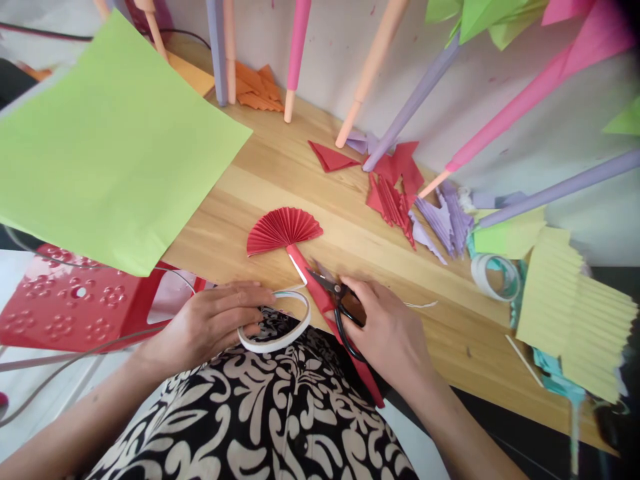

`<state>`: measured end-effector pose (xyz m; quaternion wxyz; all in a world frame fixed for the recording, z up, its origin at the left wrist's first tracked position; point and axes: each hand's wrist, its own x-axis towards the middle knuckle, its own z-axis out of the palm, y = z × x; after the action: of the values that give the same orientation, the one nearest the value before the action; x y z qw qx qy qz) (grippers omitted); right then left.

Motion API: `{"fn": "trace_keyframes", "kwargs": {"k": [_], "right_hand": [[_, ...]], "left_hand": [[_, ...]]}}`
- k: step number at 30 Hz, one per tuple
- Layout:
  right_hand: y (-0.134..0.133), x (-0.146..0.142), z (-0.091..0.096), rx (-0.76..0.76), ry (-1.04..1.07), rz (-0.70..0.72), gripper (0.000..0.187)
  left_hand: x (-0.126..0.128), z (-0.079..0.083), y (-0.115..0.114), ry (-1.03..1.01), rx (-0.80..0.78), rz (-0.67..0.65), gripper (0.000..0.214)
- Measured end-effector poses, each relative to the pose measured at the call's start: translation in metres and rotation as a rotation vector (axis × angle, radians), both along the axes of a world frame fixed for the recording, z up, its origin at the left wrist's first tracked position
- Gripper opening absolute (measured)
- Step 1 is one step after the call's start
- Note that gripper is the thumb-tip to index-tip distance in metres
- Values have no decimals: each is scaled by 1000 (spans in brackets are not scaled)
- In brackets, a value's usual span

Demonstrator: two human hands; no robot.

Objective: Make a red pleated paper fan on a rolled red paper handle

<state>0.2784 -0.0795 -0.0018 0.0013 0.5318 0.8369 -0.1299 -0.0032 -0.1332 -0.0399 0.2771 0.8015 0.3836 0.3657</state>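
A red pleated paper fan [285,230] lies spread on the table in front of me. Below it runs a red paper-covered handle [369,381], slanting down past the table's edge. A white tape strip [298,268] lies along the top of this handle and seems to lead back to a roll of white tape [280,345]. My left hand [215,323] is closed on that roll near the table's edge. Black-handled scissors [339,291] are in my right hand [385,327], their blades slightly apart over the handle.
A large green paper sheet [115,147] rises at the left above a red perforated stool [75,300]. Several paper-wrapped sticks [415,100] lean on the wall. Red folded scraps [395,193], another tape roll [495,277] and yellow pleated paper [575,307] lie to the right.
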Motion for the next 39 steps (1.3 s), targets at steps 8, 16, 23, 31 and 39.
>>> {"fn": "trace_keyframes", "kwargs": {"k": [8,16,23,31,39], "right_hand": [[11,5,16,-206,129,-78,44],[56,8,91,-955,217,11,36],[94,-21,90,-1234,18,140,40],[109,-33,79,-1317,-38,109,43],[109,-29,77,-1302,-34,43,46]], "left_hand": [[1,0,2,9,59,-8,9],[1,1,3,14,79,-15,10],[0,-3,1,-3,65,-20,13],[-2,-1,8,-64,62,-46,14],[-5,5,13,-72,34,-74,15]]}}
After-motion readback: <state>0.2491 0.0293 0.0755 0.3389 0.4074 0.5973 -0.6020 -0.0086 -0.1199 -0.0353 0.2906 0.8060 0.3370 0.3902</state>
